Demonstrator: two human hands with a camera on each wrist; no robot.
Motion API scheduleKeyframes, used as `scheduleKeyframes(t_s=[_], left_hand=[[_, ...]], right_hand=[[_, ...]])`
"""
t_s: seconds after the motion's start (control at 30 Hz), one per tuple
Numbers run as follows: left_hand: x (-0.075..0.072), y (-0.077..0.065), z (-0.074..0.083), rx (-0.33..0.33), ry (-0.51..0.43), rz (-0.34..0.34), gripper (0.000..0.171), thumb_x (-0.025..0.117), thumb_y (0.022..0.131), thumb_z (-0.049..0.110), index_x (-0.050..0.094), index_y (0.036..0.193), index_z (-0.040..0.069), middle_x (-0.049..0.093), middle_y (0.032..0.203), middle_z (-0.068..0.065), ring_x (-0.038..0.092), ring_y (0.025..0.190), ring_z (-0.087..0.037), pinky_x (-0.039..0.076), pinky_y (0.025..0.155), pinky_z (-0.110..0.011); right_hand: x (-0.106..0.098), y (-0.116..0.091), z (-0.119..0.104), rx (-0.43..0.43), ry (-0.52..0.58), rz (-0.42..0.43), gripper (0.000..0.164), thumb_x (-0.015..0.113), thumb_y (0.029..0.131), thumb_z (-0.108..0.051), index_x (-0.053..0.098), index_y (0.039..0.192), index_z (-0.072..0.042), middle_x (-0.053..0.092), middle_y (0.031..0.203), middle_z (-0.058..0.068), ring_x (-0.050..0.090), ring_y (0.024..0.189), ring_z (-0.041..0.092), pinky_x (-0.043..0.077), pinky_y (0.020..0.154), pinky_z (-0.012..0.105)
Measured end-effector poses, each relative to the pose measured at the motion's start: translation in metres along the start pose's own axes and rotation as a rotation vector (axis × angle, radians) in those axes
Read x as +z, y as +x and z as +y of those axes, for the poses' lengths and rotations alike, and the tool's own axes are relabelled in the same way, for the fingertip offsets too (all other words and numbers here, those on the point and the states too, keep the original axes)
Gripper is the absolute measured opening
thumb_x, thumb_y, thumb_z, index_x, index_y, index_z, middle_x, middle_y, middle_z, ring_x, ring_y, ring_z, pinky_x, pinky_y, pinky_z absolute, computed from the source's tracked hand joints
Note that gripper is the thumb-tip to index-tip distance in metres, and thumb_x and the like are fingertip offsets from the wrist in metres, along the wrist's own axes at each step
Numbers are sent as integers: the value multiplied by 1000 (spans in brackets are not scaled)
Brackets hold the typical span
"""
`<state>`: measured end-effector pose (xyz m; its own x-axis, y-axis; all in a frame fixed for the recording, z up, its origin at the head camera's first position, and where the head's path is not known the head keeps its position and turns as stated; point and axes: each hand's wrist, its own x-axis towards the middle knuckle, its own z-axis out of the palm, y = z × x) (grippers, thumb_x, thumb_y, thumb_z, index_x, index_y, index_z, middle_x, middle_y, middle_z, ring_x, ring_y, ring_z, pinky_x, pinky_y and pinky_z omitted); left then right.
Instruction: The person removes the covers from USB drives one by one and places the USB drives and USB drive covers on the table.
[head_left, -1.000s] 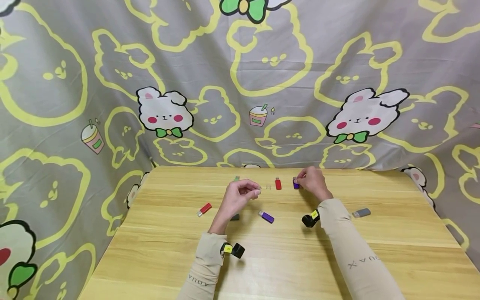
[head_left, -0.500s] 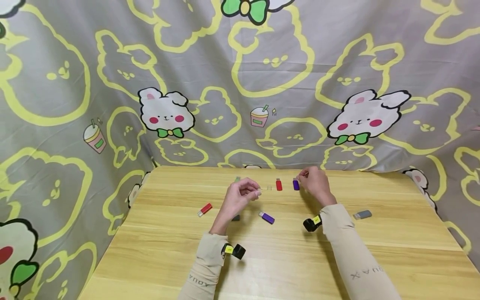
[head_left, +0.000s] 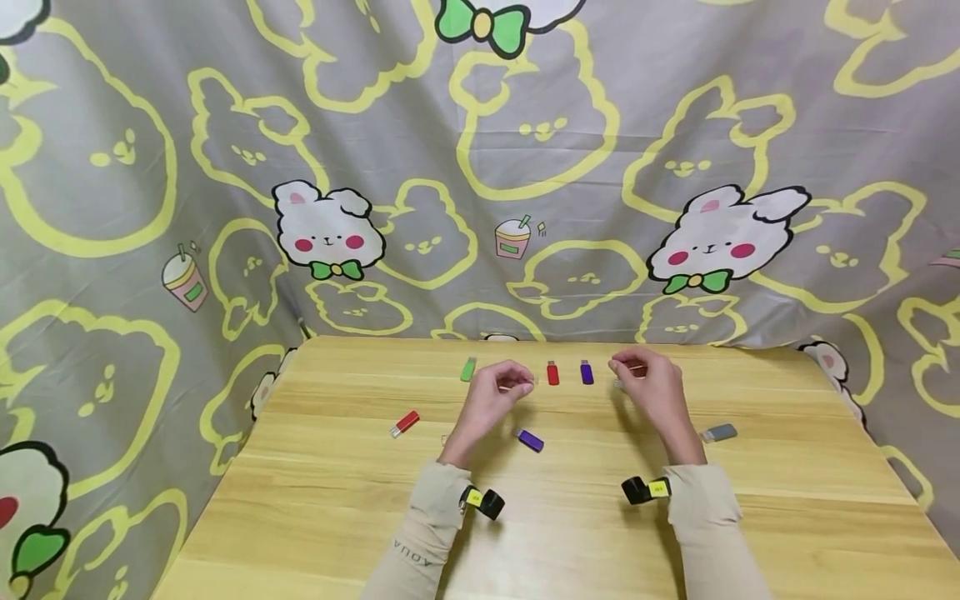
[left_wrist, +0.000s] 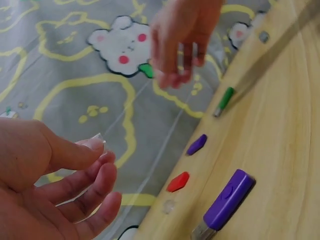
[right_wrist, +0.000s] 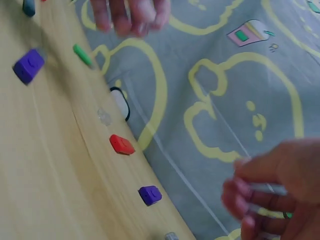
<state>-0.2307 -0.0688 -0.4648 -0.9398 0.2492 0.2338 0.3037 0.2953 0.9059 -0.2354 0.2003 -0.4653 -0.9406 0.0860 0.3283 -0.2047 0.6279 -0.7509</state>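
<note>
In the head view my left hand (head_left: 495, 396) hovers over the far part of the table, its thumb and forefinger pinching a small clear piece (left_wrist: 100, 141) that the left wrist view shows at the fingertips. My right hand (head_left: 652, 387) holds nothing, fingers loosely bent, just right of a purple USB stick (head_left: 587, 372). Partly behind that hand lies a green USB stick (left_wrist: 225, 101). A red USB stick (head_left: 552, 372) sits left of the purple one, followed by a clear USB stick (right_wrist: 104, 116) and another green USB stick (head_left: 468, 369).
Nearer me lie a second purple USB stick (head_left: 531, 441), a second red one (head_left: 406, 423) and a grey one (head_left: 722, 432). A dark stick (right_wrist: 29, 7) shows in the right wrist view. A patterned curtain (head_left: 420, 225) hangs behind the wooden table (head_left: 570, 533).
My right hand has let go of the purple stick in the row and moved to the right of it. My left hand has shifted slightly right and nearer, uncovering the left green stick.
</note>
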Motion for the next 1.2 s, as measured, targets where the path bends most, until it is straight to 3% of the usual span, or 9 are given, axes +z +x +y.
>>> scheduleKeyframes(t_s=[0.13, 0.27, 0.4, 0.7, 0.9, 1.2], left_hand=[[9, 10, 3, 8, 113, -3, 4, 74, 93, 2, 75, 97, 4, 72, 89, -4, 68, 85, -17, 57, 76, -25], [16, 20, 7, -8, 143, -26, 3, 75, 93, 3, 75, 97, 4, 73, 88, -3, 68, 84, -17, 56, 74, -24], [27, 34, 7, -20, 175, -64, 4, 74, 94, 2, 76, 98, 3, 75, 89, -4, 68, 82, -13, 53, 70, -22], [56, 62, 1, 27, 385, -120, 4, 74, 94, 3, 78, 94, 3, 76, 89, -1, 65, 77, -9, 52, 70, -19], [81, 75, -2, 12, 576, -140, 11, 73, 93, 2, 82, 92, 9, 77, 95, 1, 69, 92, -14, 54, 84, -25], [94, 83, -15, -33, 756, -140, 8, 76, 95, 13, 83, 93, 16, 78, 94, 4, 72, 93, -18, 58, 82, -31]], right_hand=[[3, -9, 1, -36, 122, 69, 18, 72, 99, -20, 76, 104, -3, 76, 92, 11, 69, 80, 16, 52, 69, 12], [5, -11, 0, -68, 244, 119, 17, 71, 99, -19, 75, 105, -3, 76, 92, 13, 69, 76, 8, 52, 67, 12], [3, -14, -3, -74, 314, 152, 16, 71, 99, -13, 75, 108, -1, 75, 92, 17, 70, 76, 10, 52, 67, 13], [-23, -25, -37, -73, 313, 203, 14, 68, 98, -1, 71, 104, 11, 72, 89, 27, 70, 75, 19, 50, 65, 11], [-31, -26, -34, -68, 331, 213, 15, 68, 98, -2, 71, 105, 11, 72, 90, 27, 70, 77, 24, 50, 67, 11], [-34, -26, -32, -58, 325, 225, 15, 68, 99, -3, 71, 105, 10, 73, 90, 26, 69, 80, 40, 51, 67, 12]])
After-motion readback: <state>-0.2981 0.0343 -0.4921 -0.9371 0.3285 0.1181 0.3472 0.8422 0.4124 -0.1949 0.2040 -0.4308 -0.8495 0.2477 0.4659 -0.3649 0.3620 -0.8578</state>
